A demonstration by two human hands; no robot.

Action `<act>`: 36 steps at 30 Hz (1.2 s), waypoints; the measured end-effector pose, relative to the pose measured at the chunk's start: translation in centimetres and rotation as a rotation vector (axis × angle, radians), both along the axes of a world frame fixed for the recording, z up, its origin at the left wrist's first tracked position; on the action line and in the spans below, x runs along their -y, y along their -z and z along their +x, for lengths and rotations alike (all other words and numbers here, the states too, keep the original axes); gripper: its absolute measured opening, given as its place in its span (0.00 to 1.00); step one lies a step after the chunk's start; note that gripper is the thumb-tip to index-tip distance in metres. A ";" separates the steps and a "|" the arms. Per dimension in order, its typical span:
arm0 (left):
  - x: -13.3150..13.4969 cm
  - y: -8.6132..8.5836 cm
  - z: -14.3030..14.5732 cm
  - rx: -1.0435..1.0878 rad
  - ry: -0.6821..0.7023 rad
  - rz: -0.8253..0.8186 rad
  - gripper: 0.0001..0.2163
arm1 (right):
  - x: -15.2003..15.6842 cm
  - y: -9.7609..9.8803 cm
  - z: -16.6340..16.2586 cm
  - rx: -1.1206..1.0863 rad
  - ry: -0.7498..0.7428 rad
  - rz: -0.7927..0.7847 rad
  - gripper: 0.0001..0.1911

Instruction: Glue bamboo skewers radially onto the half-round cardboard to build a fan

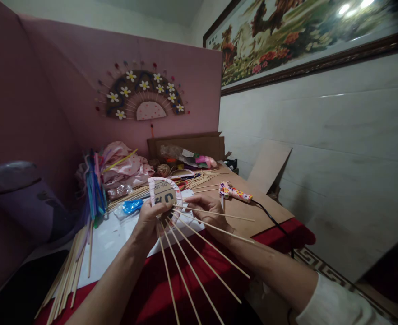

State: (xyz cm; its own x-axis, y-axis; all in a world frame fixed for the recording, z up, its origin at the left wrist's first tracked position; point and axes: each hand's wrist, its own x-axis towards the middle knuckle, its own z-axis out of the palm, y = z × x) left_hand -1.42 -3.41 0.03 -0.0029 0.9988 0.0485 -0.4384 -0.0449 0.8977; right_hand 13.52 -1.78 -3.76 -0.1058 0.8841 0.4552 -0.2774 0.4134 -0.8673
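Note:
My left hand [150, 221] is closed on a half-round cardboard piece [162, 192], thumb on its bare brown face. A pale pink fabric edging runs round the piece's rim. Several thin bamboo sticks [192, 268] fan out from it toward me and to the right. Beside its right edge is my right hand [209, 214], fingers bent and pinched at the uppermost bamboo stick [233, 216], close to where the stick meets the cardboard. The fingertips' exact contact is partly hidden.
A flower-patterned glue gun [236, 192] lies on a brown board [266, 210], its black cord trailing right. Loose sticks [67, 271] lie at left, near colored pipe cleaners [95, 189] and pink fabric [124, 164]. A decorated fan [145, 90] hangs on the pink panel behind.

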 end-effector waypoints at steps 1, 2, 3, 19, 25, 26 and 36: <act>0.1 0.0 0.0 -0.005 0.001 -0.004 0.16 | 0.0 0.0 0.0 0.005 0.003 0.002 0.07; 0.1 -0.1 0.0 -0.008 0.003 -0.007 0.16 | 0.0 0.0 0.0 0.011 0.009 0.007 0.07; 0.2 -0.1 0.0 -0.008 0.003 -0.009 0.16 | 0.0 0.0 0.0 0.015 0.017 0.013 0.07; -0.4 0.0 -0.2 0.039 0.007 -0.003 0.15 | -0.7 0.5 0.2 -0.012 0.041 0.001 0.10; -0.5 0.0 -0.7 0.066 0.003 -0.026 0.12 | -2.0 -0.3 2.3 -0.052 0.200 -0.093 0.13; -0.5 0.0 -0.7 0.073 0.009 -0.028 0.11 | -2.4 -0.9 3.3 0.001 0.250 -0.109 0.13; -0.3 -0.4 -0.6 0.126 0.022 -0.053 0.11 | -5.5 -1.8 14.7 1.267 0.429 -0.035 0.15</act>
State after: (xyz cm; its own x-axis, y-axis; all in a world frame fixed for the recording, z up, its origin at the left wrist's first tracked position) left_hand -2.05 -3.16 0.42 0.0161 0.9999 -0.0037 -0.5484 0.0119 0.8361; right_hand 28.26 3.76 -2.00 -0.1484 0.9625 0.2270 0.8662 0.2372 -0.4399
